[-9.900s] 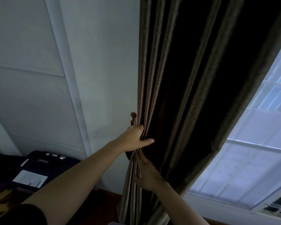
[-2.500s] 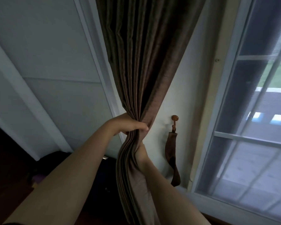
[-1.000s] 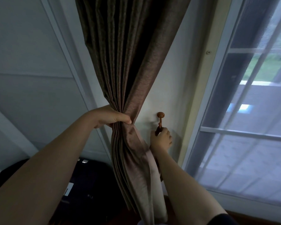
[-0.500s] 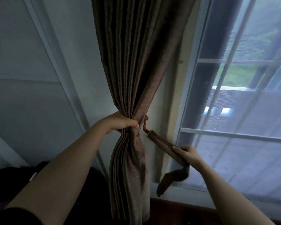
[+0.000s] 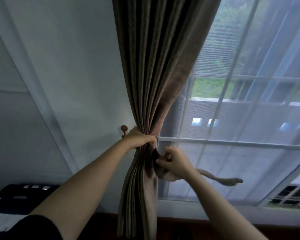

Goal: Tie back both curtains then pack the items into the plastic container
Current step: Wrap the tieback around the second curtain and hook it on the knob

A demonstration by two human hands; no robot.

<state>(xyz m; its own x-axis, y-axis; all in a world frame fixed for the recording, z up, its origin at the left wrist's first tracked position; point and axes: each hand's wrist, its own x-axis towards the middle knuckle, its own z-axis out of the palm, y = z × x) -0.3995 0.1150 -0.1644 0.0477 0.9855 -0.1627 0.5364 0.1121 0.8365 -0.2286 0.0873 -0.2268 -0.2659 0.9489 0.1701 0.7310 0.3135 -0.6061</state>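
A brown pleated curtain (image 5: 156,70) hangs from the top of the view and is bunched into a narrow waist at mid-height. My left hand (image 5: 139,138) is clenched around that waist. A brown fabric tieback (image 5: 220,178) runs from the curtain's right side out to the right, its loose end in the air. My right hand (image 5: 173,159) pinches the tieback right beside the curtain, just below my left hand. A wooden wall hook (image 5: 123,129) sticks out of the wall directly left of my left hand. The plastic container is not in view.
A window (image 5: 249,118) covered by a sheer white net fills the right side. A pale wall (image 5: 68,75) lies to the left. A dark device with light buttons (image 5: 24,193) sits at the lower left. A vent grille (image 5: 291,196) is at the lower right.
My right hand has drawn the tieback in from lower right to the curtain's right side. My left hand keeps its grip on the bunched curtain. The hook now shows left of the curtain.
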